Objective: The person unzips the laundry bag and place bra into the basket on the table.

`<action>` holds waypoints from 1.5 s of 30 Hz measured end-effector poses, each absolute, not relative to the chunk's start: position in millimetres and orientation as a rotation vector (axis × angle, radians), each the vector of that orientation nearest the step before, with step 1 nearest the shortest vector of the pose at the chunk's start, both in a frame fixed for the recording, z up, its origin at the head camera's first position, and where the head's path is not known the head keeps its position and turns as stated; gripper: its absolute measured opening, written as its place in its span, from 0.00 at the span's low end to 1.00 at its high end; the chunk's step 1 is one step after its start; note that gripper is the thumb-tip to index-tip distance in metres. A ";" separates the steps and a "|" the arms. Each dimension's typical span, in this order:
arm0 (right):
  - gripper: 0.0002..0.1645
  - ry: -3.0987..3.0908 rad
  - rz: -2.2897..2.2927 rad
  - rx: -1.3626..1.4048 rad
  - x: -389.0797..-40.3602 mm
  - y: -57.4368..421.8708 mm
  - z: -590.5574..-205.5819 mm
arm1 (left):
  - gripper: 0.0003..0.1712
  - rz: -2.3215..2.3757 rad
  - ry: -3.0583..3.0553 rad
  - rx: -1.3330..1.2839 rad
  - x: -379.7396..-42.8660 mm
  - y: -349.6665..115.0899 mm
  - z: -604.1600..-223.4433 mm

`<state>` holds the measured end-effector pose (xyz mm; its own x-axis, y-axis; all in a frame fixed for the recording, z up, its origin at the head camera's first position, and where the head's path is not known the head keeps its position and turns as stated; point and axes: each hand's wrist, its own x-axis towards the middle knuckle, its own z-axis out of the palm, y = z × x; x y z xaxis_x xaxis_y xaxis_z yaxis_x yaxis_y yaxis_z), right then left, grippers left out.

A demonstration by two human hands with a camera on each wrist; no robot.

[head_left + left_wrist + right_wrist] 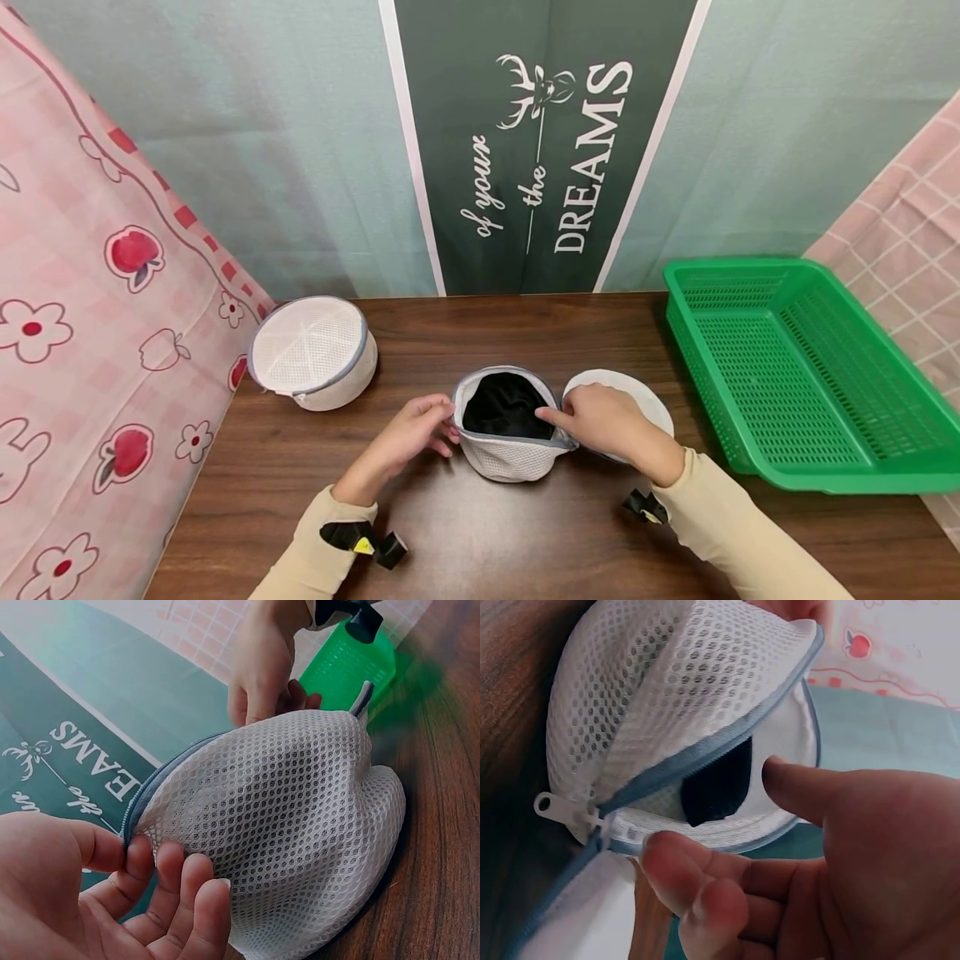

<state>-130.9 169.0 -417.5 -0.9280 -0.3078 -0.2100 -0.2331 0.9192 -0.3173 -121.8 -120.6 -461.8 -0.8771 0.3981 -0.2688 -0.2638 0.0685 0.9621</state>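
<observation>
A white mesh laundry bag point(510, 462) with a grey zipper rim stands unzipped on the table, a black cloth item point(504, 404) inside it. Its round lid point(651, 402) is folded back to the right. My left hand point(414, 429) pinches the left side of the rim between thumb and index finger, as the left wrist view shows, its other fingers loosely bent. My right hand point(603, 417) is at the right side of the rim. Its thumb point(799, 784) reaches over the opening and the fingers stay outside, apart from the thumb. The zipper pull point(559, 810) hangs at the near right.
A second white mesh bag point(315, 354), round and covered, stands at the back left of the brown table point(480, 542). To the right is a large green plastic basket point(795, 400). Cloth with printed lettering point(540, 167) hangs behind; pink patterned cloth point(97, 333) hangs at the left.
</observation>
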 end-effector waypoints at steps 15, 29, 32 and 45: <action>0.31 2.753 -0.486 -0.460 -131.4 160.4 -428.9 | 0.11 1.859 1.877 0.146 -122.4 -117.3 -461.4; 0.26 2.816 -0.480 -0.459 -130.3 149.3 -426.2 | 0.11 1.861 1.867 0.159 -123.1 -115.5 -461.4; 0.26 2.807 -0.522 -0.442 -131.5 148.5 -426.6 | 0.11 1.860 1.869 0.163 -123.4 -115.3 -461.8; 0.24 2.780 -0.495 -0.376 -132.1 143.3 -430.5 | 0.11 1.857 1.860 0.184 -123.1 -112.3 -462.6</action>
<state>-132.1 143.3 -430.5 -0.9233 -0.3022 -0.2372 -0.2019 0.9069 -0.3697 -123.1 -112.3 -462.6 -0.8650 0.4346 -0.2510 -0.2502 0.0600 0.9663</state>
